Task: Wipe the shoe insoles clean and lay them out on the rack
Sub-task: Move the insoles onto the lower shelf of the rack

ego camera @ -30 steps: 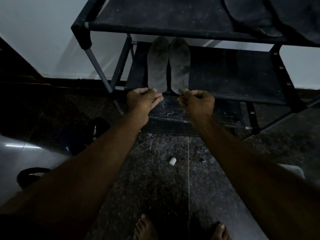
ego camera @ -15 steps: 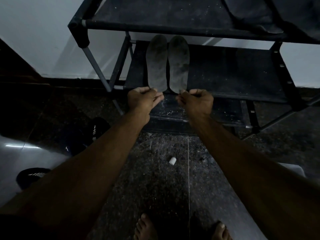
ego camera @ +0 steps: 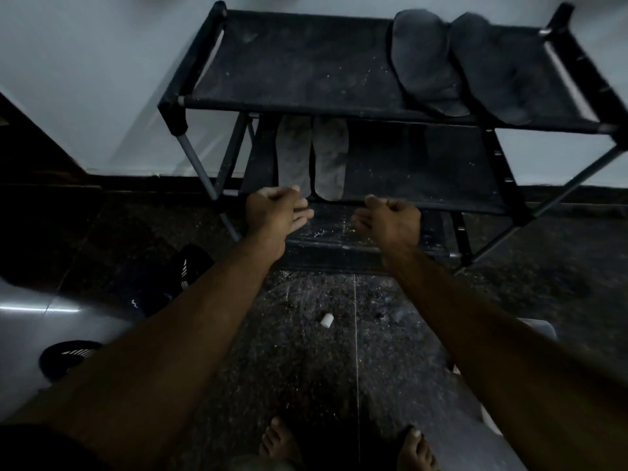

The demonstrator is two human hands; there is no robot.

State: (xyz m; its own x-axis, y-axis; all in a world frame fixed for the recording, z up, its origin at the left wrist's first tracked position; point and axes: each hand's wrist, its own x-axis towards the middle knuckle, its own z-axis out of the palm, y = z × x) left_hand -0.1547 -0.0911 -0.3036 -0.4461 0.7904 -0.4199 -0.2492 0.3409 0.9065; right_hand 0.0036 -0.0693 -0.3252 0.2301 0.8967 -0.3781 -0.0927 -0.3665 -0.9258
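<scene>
Two grey, dusty insoles lie side by side on the middle shelf of the black rack (ego camera: 339, 108): the left insole (ego camera: 294, 154) and the right insole (ego camera: 330, 158), heels toward me. My left hand (ego camera: 275, 212) hovers at the heel of the left insole, fingers relaxed, thumb tip just at its edge. My right hand (ego camera: 390, 215) sits a little to the right of the right insole's heel, apart from it, fingers loosely curled and holding nothing. Two darker insoles (ego camera: 424, 62) (ego camera: 492, 69) lie on the top shelf at the right.
A small white cap (ego camera: 327, 320) lies on the speckled dark floor. Dark shoes (ego camera: 190, 270) (ego camera: 68, 355) sit on the left. My bare feet (ego camera: 282, 443) stand at the bottom edge. A pale wall backs the rack.
Both hands have let go of the insole heels they pinched; the right hand has drifted right. My view has tipped up, showing the top shelf with its two dark insoles.
</scene>
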